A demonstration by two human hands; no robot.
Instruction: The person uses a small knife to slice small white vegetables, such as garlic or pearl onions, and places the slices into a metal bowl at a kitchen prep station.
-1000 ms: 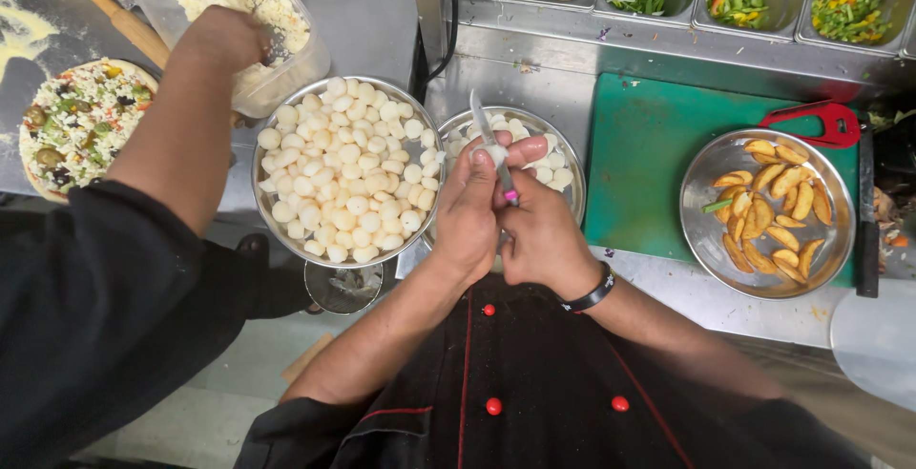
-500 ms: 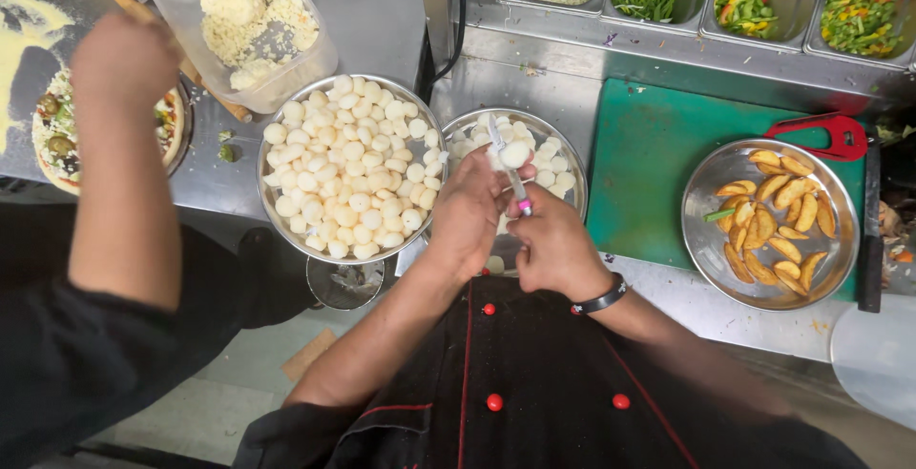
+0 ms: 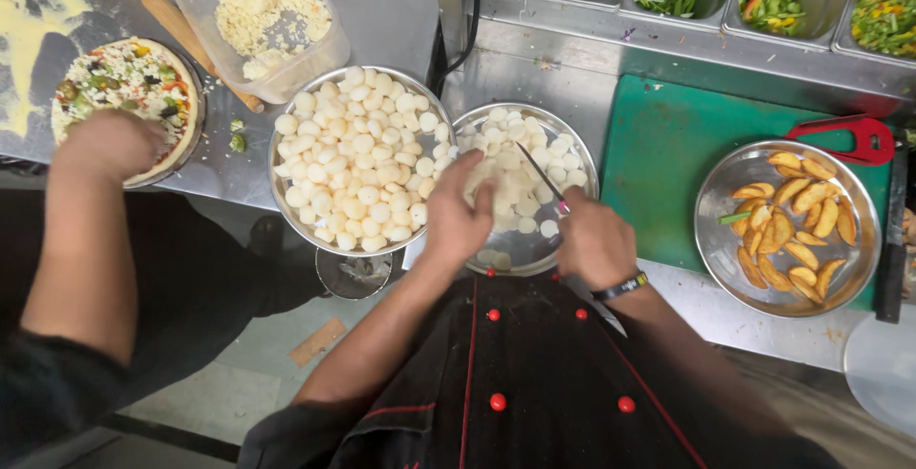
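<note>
Hands work over the smaller steel bowl of white pieces: left hand pinches one piece over it, right hand grips a thin knife angled in; full bowl sits just left, within reach.

We find no labels, signs or screens anywhere in the frame, and no printed package either. The nearest thing to packaging we see is a clear plastic tub at the upper left, rectangular with rounded corners, standing open on the bench and holding pale crumbled white stuff. It carries no sticker or print that we can make out.
</note>
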